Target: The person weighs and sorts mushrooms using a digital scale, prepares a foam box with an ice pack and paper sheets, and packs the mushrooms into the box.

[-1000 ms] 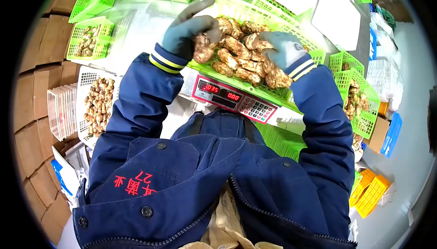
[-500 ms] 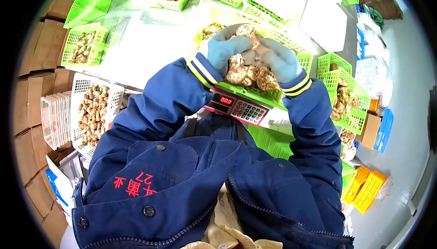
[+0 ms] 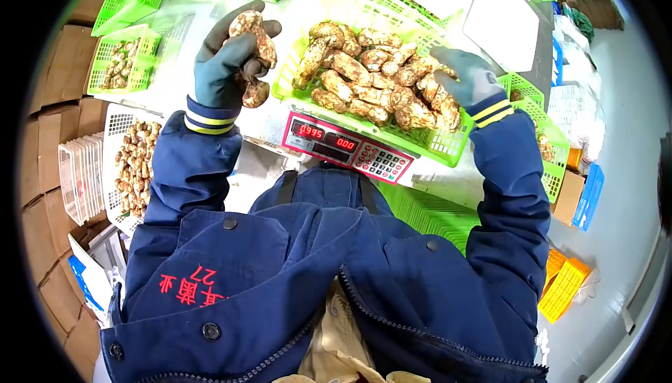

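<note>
My left hand [image 3: 236,54], in a dark glove, is raised left of a green basket [image 3: 453,151] and closed around brown-and-white mushrooms [image 3: 253,33]. One hangs below the fingers. Several similar mushrooms [image 3: 371,79] lie heaped in the basket. At the basket's right side, my gloved right hand [image 3: 463,79] reaches over the heap. Its fingers and thumb are apart against the mushrooms there, and the fingertips are partly blurred. Under the basket sits a red-fronted scale [image 3: 348,146], its lit display reading about 0.995 and 0.00.
Left of me stand a white basket of smaller mushrooms [image 3: 136,166] and a small green basket [image 3: 143,61]. More green baskets [image 3: 556,152] are on the right. White sheets [image 3: 500,26] cover the back, and cardboard boxes [image 3: 59,131] line the far left.
Both hands were together over the basket, holding mushrooms. The left has swung left with mushrooms, and the right has moved to the basket's right side. The heap and scale display are now uncovered.
</note>
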`<state>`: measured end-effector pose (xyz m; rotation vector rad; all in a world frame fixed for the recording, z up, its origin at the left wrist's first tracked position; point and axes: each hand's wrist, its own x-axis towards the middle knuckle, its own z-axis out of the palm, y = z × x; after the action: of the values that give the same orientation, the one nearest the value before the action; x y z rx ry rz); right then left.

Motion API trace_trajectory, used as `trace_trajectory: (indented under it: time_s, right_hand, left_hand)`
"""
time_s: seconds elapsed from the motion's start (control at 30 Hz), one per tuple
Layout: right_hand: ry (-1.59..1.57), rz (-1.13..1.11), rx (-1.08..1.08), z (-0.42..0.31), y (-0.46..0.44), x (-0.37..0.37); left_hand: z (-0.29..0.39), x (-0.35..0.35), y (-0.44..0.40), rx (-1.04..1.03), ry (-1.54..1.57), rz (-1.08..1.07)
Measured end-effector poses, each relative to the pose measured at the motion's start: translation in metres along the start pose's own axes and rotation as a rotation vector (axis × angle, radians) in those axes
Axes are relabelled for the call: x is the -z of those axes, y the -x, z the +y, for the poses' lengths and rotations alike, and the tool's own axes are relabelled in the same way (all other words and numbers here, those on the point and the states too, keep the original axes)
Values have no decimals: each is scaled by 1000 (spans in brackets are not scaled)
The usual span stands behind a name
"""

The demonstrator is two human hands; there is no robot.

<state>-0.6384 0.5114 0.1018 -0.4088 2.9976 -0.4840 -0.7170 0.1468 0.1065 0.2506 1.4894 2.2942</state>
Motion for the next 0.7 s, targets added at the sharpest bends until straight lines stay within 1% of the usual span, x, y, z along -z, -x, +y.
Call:
trace_trajectory:
  time_s: [0.03,0.07,0.1,0.13,0.17,0.2,0.27,0.3,0.33,0.4,0.47,0.5,0.53,0.6,0.7]
  right_hand:
    - [69,-78,-8,-9,-7,0]
    - [145,-93,77,-5,-12,-14]
    - [286,-92,73,-18,-16,-21]
    - [426,-89,68,-29,-18,-27]
    - [468,-62,113,-19,-23,-42]
    - [472,-106,90,-21,-26,-35]
    - [218,-57,54,-13,-27,-18]
    - [63,108,79,-6,-25,-17]
    - [-409,95,-21,-7,-22,-7]
    - [-947,108,-255,4,-9,7]
    - [-1198,209,-224,2,-4,22]
    - [-1377,125,-151,21,1,21]
    - [-1442,189,-210,9,3,27]
    - [-1421,301,-344,-17,6,28]
    - [-1326,204,-282,-25,10,21]
  left_hand:
    - [-2,0,3,4,20,3]
    - [-4,1,5,7,40,6]
    - [-6,3,5,13,43,-33]
    - [-7,2,7,14,42,-29]
    - [-8,-2,8,8,55,-22]
    - [-8,-3,9,0,68,-17]
    - [-8,0,11,8,80,-37]
    - [-8,1,11,-2,72,-31]
    - [-7,1,12,-12,62,-27]
    - [-7,4,12,-23,46,-5]
    - [-6,7,13,-30,23,10]
    - [-4,9,13,-30,15,-17]
    - [-3,11,13,-30,8,-46]
    - [-5,12,11,-28,-14,-80]
    - [-7,8,10,-18,-45,-66]
